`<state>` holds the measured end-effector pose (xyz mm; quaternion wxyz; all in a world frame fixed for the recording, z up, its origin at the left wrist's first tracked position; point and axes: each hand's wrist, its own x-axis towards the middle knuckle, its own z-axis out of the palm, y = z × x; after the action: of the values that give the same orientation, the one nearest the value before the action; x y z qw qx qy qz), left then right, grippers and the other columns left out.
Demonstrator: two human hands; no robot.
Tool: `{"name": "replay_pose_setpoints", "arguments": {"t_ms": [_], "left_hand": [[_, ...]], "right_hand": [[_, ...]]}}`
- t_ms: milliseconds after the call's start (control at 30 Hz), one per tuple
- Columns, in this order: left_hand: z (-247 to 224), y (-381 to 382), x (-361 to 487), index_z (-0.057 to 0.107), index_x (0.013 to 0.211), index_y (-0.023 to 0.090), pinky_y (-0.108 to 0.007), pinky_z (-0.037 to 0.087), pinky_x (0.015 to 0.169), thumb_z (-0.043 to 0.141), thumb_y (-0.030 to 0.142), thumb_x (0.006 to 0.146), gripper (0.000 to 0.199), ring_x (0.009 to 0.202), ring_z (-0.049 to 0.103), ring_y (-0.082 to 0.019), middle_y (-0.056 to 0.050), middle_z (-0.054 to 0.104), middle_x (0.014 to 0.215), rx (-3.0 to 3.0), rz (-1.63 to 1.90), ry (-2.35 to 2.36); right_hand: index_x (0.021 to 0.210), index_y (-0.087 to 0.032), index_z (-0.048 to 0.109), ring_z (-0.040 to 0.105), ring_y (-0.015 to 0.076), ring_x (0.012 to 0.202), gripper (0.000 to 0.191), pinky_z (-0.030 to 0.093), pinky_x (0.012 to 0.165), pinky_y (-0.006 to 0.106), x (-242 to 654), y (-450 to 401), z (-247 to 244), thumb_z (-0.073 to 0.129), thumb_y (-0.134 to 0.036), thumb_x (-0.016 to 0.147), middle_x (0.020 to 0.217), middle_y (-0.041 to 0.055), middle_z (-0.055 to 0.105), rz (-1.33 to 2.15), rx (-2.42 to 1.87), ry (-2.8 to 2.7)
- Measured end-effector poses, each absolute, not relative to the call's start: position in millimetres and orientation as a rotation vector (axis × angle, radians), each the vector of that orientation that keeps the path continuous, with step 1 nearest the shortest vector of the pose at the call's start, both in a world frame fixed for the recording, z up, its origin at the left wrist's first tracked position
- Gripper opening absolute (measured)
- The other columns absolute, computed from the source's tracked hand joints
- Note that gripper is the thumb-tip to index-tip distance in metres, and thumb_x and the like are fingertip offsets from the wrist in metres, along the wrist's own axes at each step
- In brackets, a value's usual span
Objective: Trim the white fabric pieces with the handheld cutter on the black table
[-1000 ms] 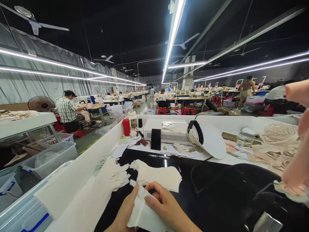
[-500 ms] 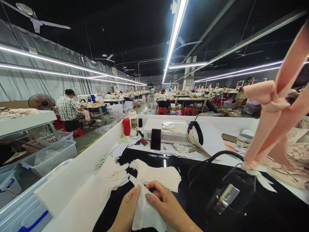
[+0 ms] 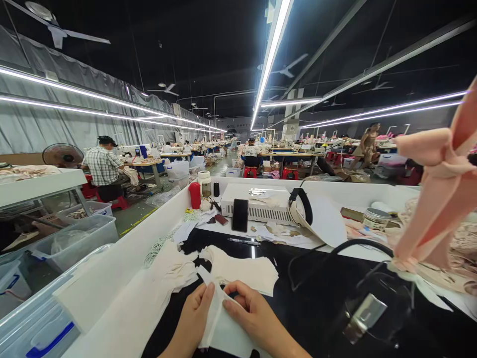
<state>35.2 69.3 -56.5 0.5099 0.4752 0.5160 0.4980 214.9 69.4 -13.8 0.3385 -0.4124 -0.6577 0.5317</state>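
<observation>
Low in the middle of the head view, a white fabric piece (image 3: 218, 318) is held between both hands over the black work surface. My left hand (image 3: 194, 313) pinches its left edge, the thumb lying on top. My right hand (image 3: 253, 315) grips the other side, thumb over the cloth and fingers curled beneath. Just beyond the hands lies a stack of cream fabric pieces (image 3: 242, 271). To the left, a looser pile of cream pieces (image 3: 171, 268) rests against the white side of the table.
A phone (image 3: 240, 215) leans on a white metal box (image 3: 268, 206) at the back, with a white visor (image 3: 324, 219) beside it. On the right, peach fabric strips (image 3: 428, 199) hang near a dark device with a metal plate (image 3: 367, 315). A pen (image 3: 242, 241) lies ahead.
The white fabric has shifted slightly left and turned a little in my hands. At the right, the peach strips and the dark device appear farther right. Both hands keep their hold.
</observation>
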Motion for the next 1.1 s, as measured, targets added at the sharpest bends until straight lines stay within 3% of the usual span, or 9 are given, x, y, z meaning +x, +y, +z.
{"name": "replay_pose_setpoints", "arguments": {"t_ms": [400,733,1100], "left_hand": [[-50.4,74.4,27.5,0.055,0.069,0.018,-0.026,0.034,0.060,0.058,0.090,0.078,0.073,0.065,0.043,-0.016,-0.001,0.050,0.066,1.323,1.191,1.374],[-29.0,71.6,23.4,0.040,0.064,0.022,-0.027,0.028,0.057,0.050,0.099,0.072,0.078,0.061,0.035,-0.014,0.003,0.037,0.062,1.416,1.108,1.474],[-18.5,91.2,25.2,0.036,0.068,0.022,-0.028,0.030,0.060,0.041,0.083,0.090,0.065,0.064,0.036,-0.014,0.004,0.034,0.066,1.582,1.078,1.582]], "right_hand": [[0.090,-0.020,0.062,0.028,0.0127,0.057,0.037,0.023,0.058,0.029,221.7,72.2,-15.9,0.061,-0.056,0.079,0.057,-0.0081,0.032,1.330,-1.181,-1.744],[0.085,-0.021,0.068,0.031,0.0130,0.060,0.027,0.023,0.060,0.030,244.5,75.5,-13.2,0.065,-0.047,0.079,0.059,-0.0068,0.034,1.241,-1.288,-1.832],[0.090,-0.024,0.071,0.043,0.0160,0.065,0.033,0.031,0.063,0.029,282.1,94.1,-13.4,0.066,-0.053,0.077,0.065,-0.0047,0.046,1.093,-1.397,-1.875]]}}
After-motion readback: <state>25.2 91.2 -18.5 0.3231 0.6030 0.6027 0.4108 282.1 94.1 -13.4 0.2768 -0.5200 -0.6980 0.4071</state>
